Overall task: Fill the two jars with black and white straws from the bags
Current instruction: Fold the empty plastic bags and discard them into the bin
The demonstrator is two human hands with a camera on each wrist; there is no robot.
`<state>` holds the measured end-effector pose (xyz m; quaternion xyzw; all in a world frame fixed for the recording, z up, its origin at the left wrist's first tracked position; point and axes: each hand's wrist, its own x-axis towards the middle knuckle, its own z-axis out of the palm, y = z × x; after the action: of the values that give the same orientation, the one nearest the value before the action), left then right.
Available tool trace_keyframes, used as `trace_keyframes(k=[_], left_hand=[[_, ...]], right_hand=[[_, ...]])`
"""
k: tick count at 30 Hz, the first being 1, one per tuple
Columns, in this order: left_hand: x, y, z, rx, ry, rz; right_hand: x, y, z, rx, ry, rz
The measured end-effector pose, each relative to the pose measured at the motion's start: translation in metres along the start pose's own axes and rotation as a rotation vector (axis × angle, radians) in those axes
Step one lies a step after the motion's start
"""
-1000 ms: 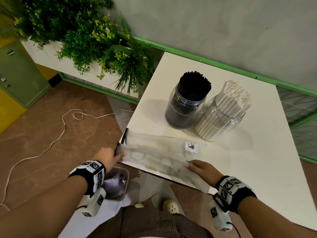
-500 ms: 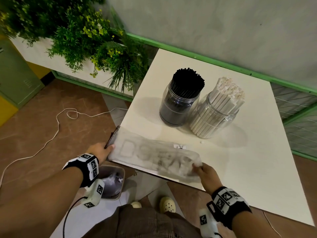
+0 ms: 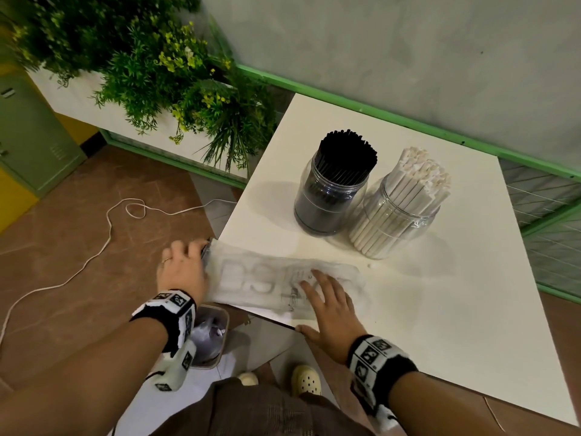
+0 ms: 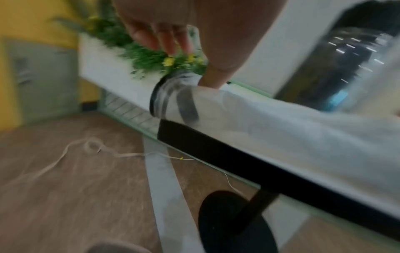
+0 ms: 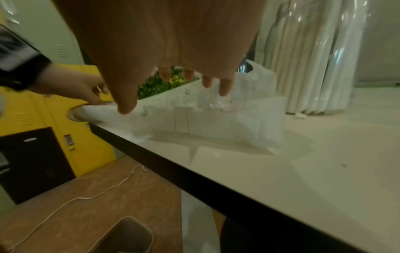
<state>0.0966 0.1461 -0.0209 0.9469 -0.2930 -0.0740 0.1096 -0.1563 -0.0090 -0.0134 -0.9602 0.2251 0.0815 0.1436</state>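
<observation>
Two clear jars stand together on the white table [image 3: 440,309]: one packed with black straws [image 3: 333,190], one packed with white straws [image 3: 399,215]. An empty clear plastic bag [image 3: 261,278] lies flat along the table's front left edge. My left hand [image 3: 188,262] pinches the bag's left end at the table corner; in the left wrist view the left hand's [image 4: 194,56] thumb sits on that end of the bag [image 4: 259,116]. My right hand [image 3: 327,303] lies flat on the bag's right part with its fingers spread, as the right wrist view shows of the right hand [image 5: 168,68] and the bag [image 5: 216,123].
A small waste bin [image 3: 209,338] stands on the floor under the table's front left corner. A planter with green plants [image 3: 176,73] runs along the left, close to the table. A white cable [image 3: 110,221] trails over the brown floor. Green and yellow lockers [image 3: 31,146] are far left.
My right hand has left the bag's right end and now lies flat on top of the bag. The left hand stays at the left end.
</observation>
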Motion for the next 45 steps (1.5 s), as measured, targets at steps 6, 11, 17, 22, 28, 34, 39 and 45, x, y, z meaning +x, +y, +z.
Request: trace_keyframes(k=[6, 11, 17, 22, 28, 34, 39, 45], left_hand=[[-0.008, 0.010, 0.018, 0.239, -0.413, 0.336], [-0.008, 0.018, 0.014, 0.110, -0.561, 0.231], [-0.015, 0.070, -0.023, -0.832, -0.732, -0.122], [-0.004, 0.115, -0.041, -1.371, -0.649, -0.176], [0.007, 0.125, -0.043, -1.270, -0.419, -0.146], [-0.010, 0.140, -0.055, -1.477, -0.689, -0.210], [-0.016, 0.121, -0.055, -0.794, -0.404, 0.281], [-0.030, 0.133, -0.065, -1.183, -0.784, 0.116]], right_hand=[[0.038, 0.008, 0.009, 0.127, -0.269, 0.423], [0.055, 0.022, 0.002, 0.193, -0.191, 0.451], [0.053, -0.013, -0.050, 1.697, 0.099, 0.222], [0.056, -0.033, -0.072, 1.650, 0.255, 0.288], [0.027, -0.018, -0.079, 0.298, 0.548, -0.127], [0.033, -0.010, -0.070, 0.328, 0.366, -0.094], [0.032, -0.007, -0.082, 0.366, 0.272, -0.068], [0.043, -0.021, -0.082, 0.524, 0.384, -0.125]])
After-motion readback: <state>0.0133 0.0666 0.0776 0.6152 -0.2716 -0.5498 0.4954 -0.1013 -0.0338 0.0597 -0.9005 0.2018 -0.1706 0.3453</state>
